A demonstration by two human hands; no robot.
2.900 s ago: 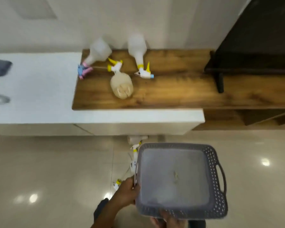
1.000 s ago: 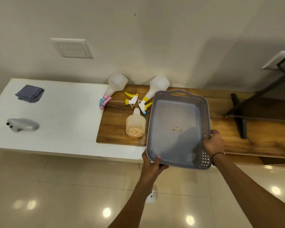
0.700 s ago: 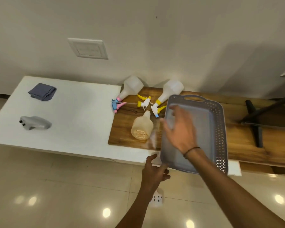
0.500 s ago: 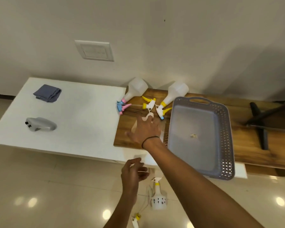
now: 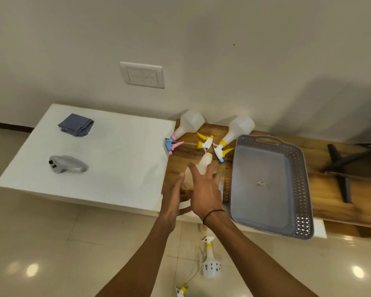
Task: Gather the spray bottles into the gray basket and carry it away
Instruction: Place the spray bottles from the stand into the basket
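Note:
The gray basket (image 5: 298,168) rests on the wooden shelf (image 5: 341,200), its near edge overhanging. Left of it lie a beige bottle (image 5: 204,163) without a head, a loose yellow sprayer head (image 5: 205,142), a white bottle with a pink and blue trigger (image 5: 187,125) and a white bottle with a yellow trigger (image 5: 236,129). My right hand (image 5: 206,191) hovers spread over the beige bottle. My left hand (image 5: 174,196) is open beside it, just left. A small spray bottle (image 5: 210,264) lies on the floor below, with another sprayer head (image 5: 181,289) near it.
The white counter (image 5: 116,168) on the left holds a folded blue-grey cloth (image 5: 76,124) and a grey handheld device (image 5: 68,167). A black stand foot (image 5: 341,179) sits on the wood at the right. The wall behind carries a switch plate (image 5: 142,75).
The basket went from being carried to resting on the wooden shelf. Both hands let it go and moved left to the beige bottle.

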